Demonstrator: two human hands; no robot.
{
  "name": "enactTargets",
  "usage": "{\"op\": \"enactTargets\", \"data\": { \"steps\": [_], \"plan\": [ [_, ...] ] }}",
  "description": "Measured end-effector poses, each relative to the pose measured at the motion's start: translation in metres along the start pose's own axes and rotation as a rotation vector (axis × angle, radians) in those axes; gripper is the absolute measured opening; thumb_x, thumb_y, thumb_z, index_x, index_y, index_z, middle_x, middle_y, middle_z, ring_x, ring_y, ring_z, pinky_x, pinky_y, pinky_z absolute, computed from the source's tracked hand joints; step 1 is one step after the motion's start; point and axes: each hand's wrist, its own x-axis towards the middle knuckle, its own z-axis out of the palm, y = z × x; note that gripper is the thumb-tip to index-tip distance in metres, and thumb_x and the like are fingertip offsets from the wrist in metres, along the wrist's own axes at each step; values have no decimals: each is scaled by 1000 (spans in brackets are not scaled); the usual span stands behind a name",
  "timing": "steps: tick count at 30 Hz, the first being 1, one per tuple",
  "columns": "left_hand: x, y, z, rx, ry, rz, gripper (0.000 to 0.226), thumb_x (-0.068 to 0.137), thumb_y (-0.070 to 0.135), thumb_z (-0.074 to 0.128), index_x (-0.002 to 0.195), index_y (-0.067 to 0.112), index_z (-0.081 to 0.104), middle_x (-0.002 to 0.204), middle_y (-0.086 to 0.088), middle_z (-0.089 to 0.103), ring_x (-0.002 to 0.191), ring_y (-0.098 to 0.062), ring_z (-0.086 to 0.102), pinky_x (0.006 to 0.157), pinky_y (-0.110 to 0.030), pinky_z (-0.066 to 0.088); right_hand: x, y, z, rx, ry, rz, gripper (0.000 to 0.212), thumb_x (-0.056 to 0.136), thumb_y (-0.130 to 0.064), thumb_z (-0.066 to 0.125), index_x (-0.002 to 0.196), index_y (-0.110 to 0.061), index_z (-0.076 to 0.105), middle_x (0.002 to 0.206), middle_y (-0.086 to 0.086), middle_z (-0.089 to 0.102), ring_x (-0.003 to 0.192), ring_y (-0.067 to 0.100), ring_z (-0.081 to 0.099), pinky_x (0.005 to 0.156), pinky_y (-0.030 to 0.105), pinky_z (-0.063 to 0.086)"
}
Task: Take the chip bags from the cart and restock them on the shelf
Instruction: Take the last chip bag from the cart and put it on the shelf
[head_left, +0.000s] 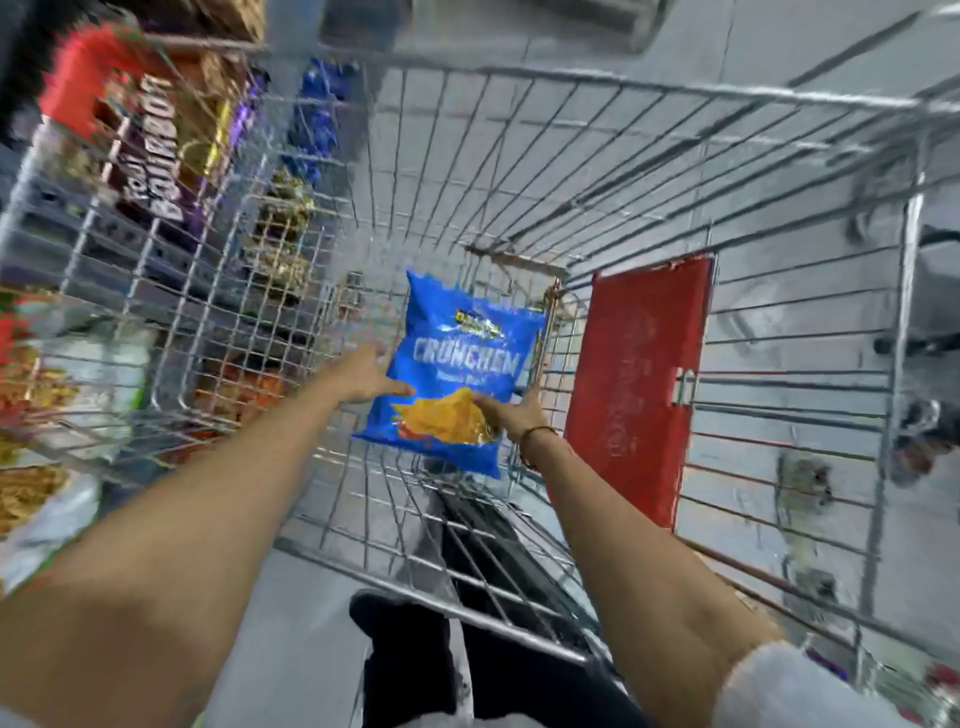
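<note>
A blue chip bag (457, 364) with "CRUNCHEM" printed on it is held up inside the wire cart (571, 83), near the cart's floor. My left hand (363, 374) grips the bag's left edge, thumb on the front. My right hand (511, 413) grips its lower right part, fingers over the picture of chips. A thin bracelet sits on my right wrist. No other bags show inside the cart. The shelf (104, 156) with snack packs runs along the left side beyond the cart's wire wall.
A red flap (639, 384) hangs on the cart's right inner wall. Packs in red, purple and blue fill the left shelves. Grey floor lies beyond the cart on the right. My dark shoe (400, 639) shows below the cart's near rim.
</note>
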Motion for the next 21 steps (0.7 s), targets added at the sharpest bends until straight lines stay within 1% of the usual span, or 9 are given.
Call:
{"op": "enactTargets", "data": {
  "steps": [3,6,7,9,12,14,16,18,21],
  "plan": [
    [5,-8,-2,-120,-14,-19,110,44,56,86,132,6,43,136,-12,52,120,-28,53,104,-39,42,5,-5,9,107,-39,13,71,73,-20,78,130,1,41,124,13,57,107,28,60,80,34,51],
    [-14,5,3,-245,-54,-32,86,62,16,86,133,5,39,131,-7,51,120,-24,50,105,-35,39,-6,-9,7,185,-74,74,56,76,-22,76,122,-7,48,122,12,60,95,24,58,64,24,47],
    [11,3,25,-246,-108,-67,85,63,15,85,134,6,39,133,-7,51,123,-26,49,106,-37,38,23,11,7,208,-104,151,58,76,-22,76,124,-6,47,121,11,60,93,22,57,60,23,46],
    [35,-11,49,-228,-171,-176,97,54,32,89,134,9,39,130,-1,52,121,-26,51,105,-40,40,46,37,5,188,-118,232,60,77,-21,75,128,-5,45,114,8,59,88,19,58,57,22,46],
    [66,-58,71,-250,-232,-261,113,22,60,89,121,19,54,122,2,64,107,-23,63,97,-41,49,37,34,4,212,-132,171,53,76,-18,75,122,-2,54,107,10,64,78,16,62,60,21,55],
    [72,-63,69,-312,-227,-277,100,21,58,89,110,19,63,109,0,70,98,-22,66,94,-39,51,40,32,4,251,-159,149,38,76,-17,76,109,-5,62,95,8,67,78,18,63,69,27,56],
    [53,-44,59,-351,-232,-261,83,33,48,91,102,11,63,99,1,73,90,-14,68,90,-30,52,39,34,4,259,-184,140,24,74,-17,77,95,-12,66,88,6,68,81,24,64,82,37,55],
    [40,-33,55,-354,-243,-229,55,47,31,88,86,3,63,76,2,75,72,-6,69,77,-16,53,36,35,3,262,-207,116,17,74,-16,77,87,-17,66,85,2,70,78,21,66,78,33,56],
    [22,-32,49,-352,-229,-159,41,52,13,85,86,2,64,79,-9,70,55,-2,65,62,-13,53,20,25,3,221,-200,75,23,71,-21,80,89,-17,65,88,4,72,76,16,69,71,25,58]
  ]
}}
